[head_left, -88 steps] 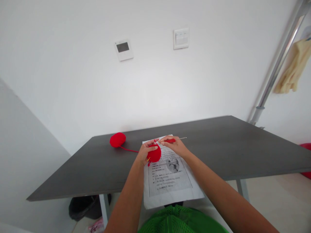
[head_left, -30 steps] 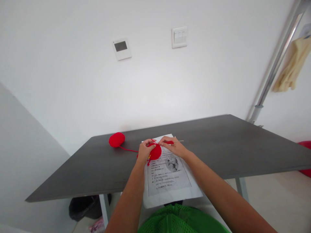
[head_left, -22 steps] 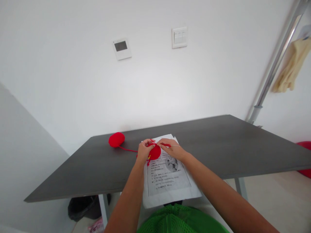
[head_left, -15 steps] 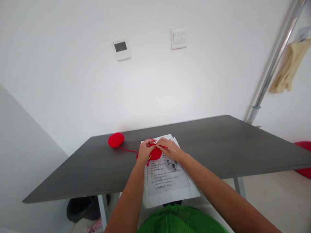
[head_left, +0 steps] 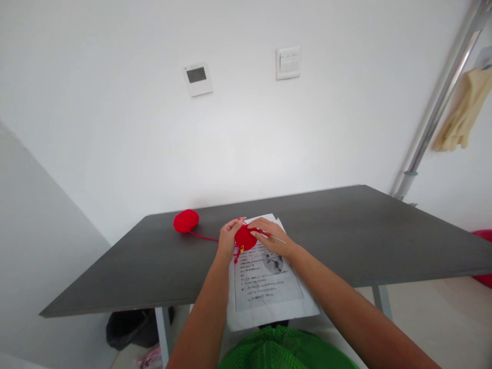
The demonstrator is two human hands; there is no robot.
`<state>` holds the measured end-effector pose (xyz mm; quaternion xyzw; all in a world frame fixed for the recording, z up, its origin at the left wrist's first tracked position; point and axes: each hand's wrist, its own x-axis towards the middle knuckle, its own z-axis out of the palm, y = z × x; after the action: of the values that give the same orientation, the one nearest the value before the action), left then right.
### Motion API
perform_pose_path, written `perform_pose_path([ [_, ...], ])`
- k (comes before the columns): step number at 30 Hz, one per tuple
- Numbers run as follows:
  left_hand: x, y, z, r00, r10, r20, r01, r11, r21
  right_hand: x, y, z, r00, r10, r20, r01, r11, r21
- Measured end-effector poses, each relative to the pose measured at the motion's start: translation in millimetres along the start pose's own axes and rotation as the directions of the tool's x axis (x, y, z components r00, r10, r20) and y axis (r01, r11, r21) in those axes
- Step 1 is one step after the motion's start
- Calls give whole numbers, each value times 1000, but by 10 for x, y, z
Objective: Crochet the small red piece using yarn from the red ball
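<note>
I do best here by keeping the red crocheted piece (head_left: 246,239) steady and the strand (head_left: 204,238) evenly tensioned, turning the hook (head_left: 280,240) gently so no loop slips or splits. The piece sits just below the middle of the frame, its left edge pinched between my left hand's (head_left: 228,240) thumb and fingers; my right hand's (head_left: 275,247) fingers, closed round the hook, meet its upper right edge. I can't tell whether the hook's working tip is through a stitch.
</note>
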<state>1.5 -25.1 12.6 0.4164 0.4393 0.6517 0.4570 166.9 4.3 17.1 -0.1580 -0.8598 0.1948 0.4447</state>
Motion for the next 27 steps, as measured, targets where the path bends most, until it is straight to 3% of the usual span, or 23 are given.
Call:
perform_pose_path([
  [10,65,-66,-57,990,-60,-130,63,998,22,-11,18,43,998,-45,-41,44,999,-16],
  [22,53,-46,-39,990,-41,-135,45,998,31,-11,-42,27,998,-57,1,57,990,-129],
  [27,60,-55,-56,986,-1,-170,20,994,110,-6,-73,19,999,-38,17,40,987,-157],
])
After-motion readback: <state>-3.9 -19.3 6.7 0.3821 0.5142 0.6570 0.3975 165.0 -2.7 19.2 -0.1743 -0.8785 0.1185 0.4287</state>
